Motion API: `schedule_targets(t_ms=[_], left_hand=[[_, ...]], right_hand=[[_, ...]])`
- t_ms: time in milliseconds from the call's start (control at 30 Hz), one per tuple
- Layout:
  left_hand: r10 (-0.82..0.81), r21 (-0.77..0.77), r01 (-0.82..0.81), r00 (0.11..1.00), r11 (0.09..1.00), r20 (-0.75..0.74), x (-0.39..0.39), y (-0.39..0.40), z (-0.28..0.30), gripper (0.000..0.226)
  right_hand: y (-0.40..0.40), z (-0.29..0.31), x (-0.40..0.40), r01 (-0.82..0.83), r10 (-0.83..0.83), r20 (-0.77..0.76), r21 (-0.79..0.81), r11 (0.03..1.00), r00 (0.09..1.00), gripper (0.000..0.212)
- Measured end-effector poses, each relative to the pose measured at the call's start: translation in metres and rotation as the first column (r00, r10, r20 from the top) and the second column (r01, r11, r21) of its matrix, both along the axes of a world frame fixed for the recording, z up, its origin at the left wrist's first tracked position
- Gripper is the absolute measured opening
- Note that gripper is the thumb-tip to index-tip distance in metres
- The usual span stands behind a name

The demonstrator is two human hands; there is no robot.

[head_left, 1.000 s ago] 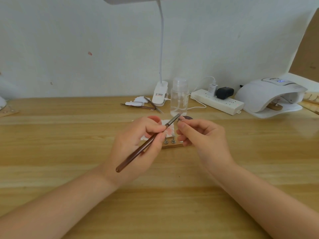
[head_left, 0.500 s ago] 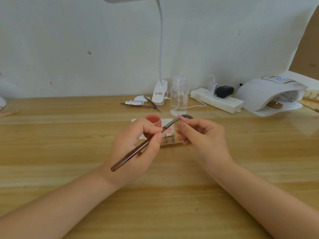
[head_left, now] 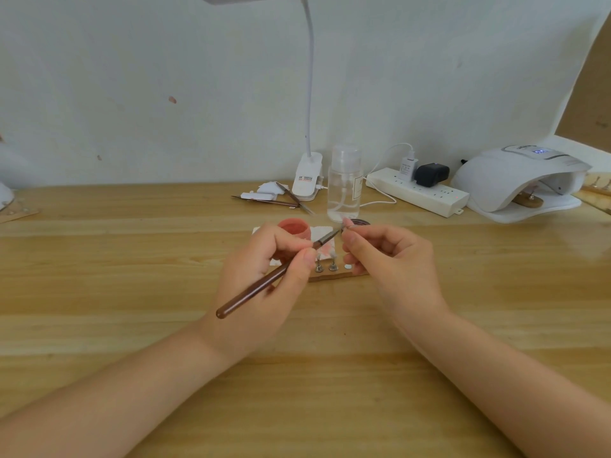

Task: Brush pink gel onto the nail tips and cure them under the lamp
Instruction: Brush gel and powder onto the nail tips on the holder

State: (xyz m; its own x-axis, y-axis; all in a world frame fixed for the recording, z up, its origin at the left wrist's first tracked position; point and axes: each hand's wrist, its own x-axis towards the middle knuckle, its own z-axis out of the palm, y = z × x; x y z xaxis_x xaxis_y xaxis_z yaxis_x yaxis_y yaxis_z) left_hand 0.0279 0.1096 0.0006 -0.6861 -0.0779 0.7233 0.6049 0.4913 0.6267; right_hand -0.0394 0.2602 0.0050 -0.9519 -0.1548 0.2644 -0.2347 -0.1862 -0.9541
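**Hands meet over the nail stand, brush to tip**

Left hand (head_left: 264, 276) pinches a brown-handled brush (head_left: 264, 285) between thumb and fingers, bristle end slanting up and right. Right hand (head_left: 386, 259) has its fingers curled, thumb and forefinger pinching a small nail tip (head_left: 347, 222) right at the brush's bristles.

Beneath them lies the wooden table (head_left: 132, 259). At its far right corner sits the white curing lamp (head_left: 515, 180), a stand under its hood. Along the far edge are a power strip (head_left: 420, 193), the desk lamp's clip base (head_left: 307, 180) and a clear pump bottle (head_left: 344, 186). Behind the hands, mid-table, stands the pink gel jar (head_left: 292, 228) on a stained white pad (head_left: 325, 246); just before it lies a wooden nail stand (head_left: 334, 276).
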Motion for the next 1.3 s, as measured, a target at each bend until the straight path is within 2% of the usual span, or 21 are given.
schedule_targets(t_ms=[100, 333, 533, 800, 933, 1033, 1167, 1300], left_hand=[[0.008, -0.046, -0.011, 0.998, 0.999, -0.057, 0.0030, 0.0009, 0.0010, 0.011], [-0.024, 0.114, 0.018, 0.998, 0.993, 0.050, 0.0015, 0.0029, -0.0003, 0.010], [-0.030, 0.034, 0.029, 0.999, 0.999, 0.021, 0.0049, 0.0028, -0.0011, 0.009], [-0.049, 0.164, 0.045, 0.999, 0.985, 0.023, 0.0008, 0.0067, -0.0033, 0.013], [-0.065, 0.086, 0.062, 0.998, 0.994, 0.027, 0.0020, 0.0049, -0.0044, 0.009], [-0.043, -0.011, 0.043, 0.998, 0.999, -0.048, 0.0041, 0.0027, -0.0033, 0.010], [-0.006, 0.012, 0.007, 0.998, 1.000, -0.068, 0.0029, 0.0044, -0.0014, 0.021], [-0.024, 0.053, 0.024, 1.000, 0.998, -0.014, 0.0007, 0.0065, -0.0036, 0.019]], right_hand=[[0.0006, -0.0004, -0.0011, 0.017, -0.017, 0.004, -0.002, 1.000, 1.000, 0.012], [0.0009, -0.0012, -0.0006, 0.023, -0.023, -0.003, -0.001, 1.000, 1.000, 0.012], [0.0011, -0.0015, -0.0026, 0.039, -0.039, -0.018, 0.012, 0.999, 0.999, 0.010], [0.0001, -0.0017, -0.0023, 0.071, -0.069, -0.057, 0.033, 0.997, 0.996, 0.011], [0.0011, -0.0014, -0.0029, 0.094, -0.091, -0.049, 0.066, 0.993, 0.995, 0.007], [0.0023, -0.0009, -0.0032, 0.107, -0.104, -0.047, 0.072, 0.992, 0.994, 0.007], [0.0013, -0.0006, -0.0028, 0.115, -0.112, -0.045, 0.060, 0.992, 0.993, 0.007], [0.0013, -0.0009, -0.0019, 0.111, -0.107, -0.060, 0.064, 0.992, 0.992, 0.007]])
